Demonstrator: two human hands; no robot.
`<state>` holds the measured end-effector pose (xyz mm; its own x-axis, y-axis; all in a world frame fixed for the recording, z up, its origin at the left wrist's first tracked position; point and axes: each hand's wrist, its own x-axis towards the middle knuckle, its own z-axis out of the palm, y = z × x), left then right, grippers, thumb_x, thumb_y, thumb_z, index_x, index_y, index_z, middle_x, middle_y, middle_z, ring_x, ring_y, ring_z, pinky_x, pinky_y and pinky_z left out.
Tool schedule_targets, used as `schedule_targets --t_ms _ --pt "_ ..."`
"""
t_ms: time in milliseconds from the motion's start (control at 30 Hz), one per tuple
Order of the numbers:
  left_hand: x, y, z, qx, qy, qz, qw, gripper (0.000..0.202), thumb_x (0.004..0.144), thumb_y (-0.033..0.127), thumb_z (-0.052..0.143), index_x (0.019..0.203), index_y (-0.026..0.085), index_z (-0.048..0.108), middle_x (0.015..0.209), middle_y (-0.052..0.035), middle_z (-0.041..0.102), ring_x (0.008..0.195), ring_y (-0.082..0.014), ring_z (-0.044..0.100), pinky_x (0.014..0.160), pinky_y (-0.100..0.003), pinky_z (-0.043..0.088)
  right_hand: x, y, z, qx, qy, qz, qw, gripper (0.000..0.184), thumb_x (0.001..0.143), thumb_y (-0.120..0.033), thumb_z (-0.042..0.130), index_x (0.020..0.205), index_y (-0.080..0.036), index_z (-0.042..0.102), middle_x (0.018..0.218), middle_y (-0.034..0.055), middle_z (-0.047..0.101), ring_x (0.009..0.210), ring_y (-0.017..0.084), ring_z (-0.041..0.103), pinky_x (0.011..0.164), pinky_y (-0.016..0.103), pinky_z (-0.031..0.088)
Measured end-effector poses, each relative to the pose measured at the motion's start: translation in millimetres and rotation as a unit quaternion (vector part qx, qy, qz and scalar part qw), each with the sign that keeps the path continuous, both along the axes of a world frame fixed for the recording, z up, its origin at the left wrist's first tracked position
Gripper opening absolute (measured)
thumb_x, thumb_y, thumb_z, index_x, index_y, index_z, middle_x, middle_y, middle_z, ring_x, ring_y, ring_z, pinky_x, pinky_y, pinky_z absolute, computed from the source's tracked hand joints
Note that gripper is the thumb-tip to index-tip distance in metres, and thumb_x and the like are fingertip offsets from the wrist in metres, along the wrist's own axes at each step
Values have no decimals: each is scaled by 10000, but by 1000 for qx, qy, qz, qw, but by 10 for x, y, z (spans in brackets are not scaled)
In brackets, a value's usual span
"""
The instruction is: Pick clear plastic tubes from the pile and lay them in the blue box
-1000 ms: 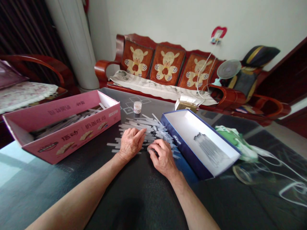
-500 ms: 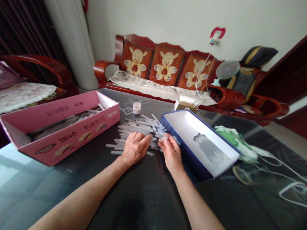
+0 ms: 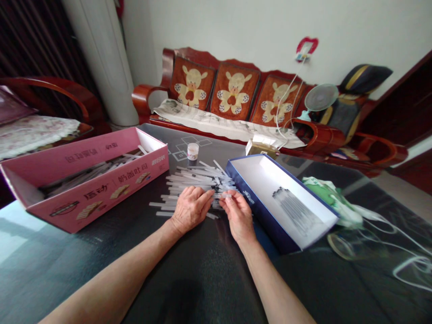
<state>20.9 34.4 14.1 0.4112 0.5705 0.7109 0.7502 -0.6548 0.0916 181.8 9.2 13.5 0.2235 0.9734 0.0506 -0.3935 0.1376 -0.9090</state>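
Note:
A loose heap of thin clear plastic sticks (image 3: 194,182) lies on the dark table top. My left hand (image 3: 191,209) rests flat on the near side of the heap, fingers together, with no stick visibly held. My right hand (image 3: 239,217) is at the heap's right end, its fingertips pinching one clear stick (image 3: 224,195) lying crosswise. To the right stands a blue-walled, white-lined box (image 3: 259,220), with a neat row of sticks (image 3: 295,209) inside. A pink printed box (image 3: 97,193) at the left holds more sticks (image 3: 92,171).
A small white-lidded jar (image 3: 192,151) and a gold tissue box (image 3: 259,146) stand beyond the heap. A green-and-white plastic bag (image 3: 329,198) and a white cable (image 3: 381,229) lie to the right. A red wooden bench with cushions (image 3: 232,92) stands behind the table.
My right hand has risen off the heap's right end and now pinches a stick between its fingertips. My left hand has shifted slightly right along the heap.

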Motion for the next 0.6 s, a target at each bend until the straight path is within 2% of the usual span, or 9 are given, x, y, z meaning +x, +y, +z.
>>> schedule_targets --t_ms 167,433,600 --pt "1 1 0 -6 0 5 1000 264 933 306 450 1112 209 618 807 -58 601 747 -179 513 690 -325 384 2 -9 29 -1 22 6 1000 282 709 -322 724 937 -218 594 928 5 657 857 150 655 834 344 532" --pt "16 -14 15 -9 1 -11 1000 261 931 307 459 1107 198 617 812 -59 613 752 -186 516 690 -329 402 -36 -22 -32 12 -17 33 999 247 728 -319 711 937 -226 618 928 -10 656 826 140 646 834 330 535" --pt "14 1 15 -12 -17 -19 1000 270 930 306 465 1103 147 600 826 -71 630 762 -188 546 714 -329 437 -5 -34 20 15 -50 33 998 259 727 -332 718 949 -227 635 911 -1 681 817 156 658 816 341 544"
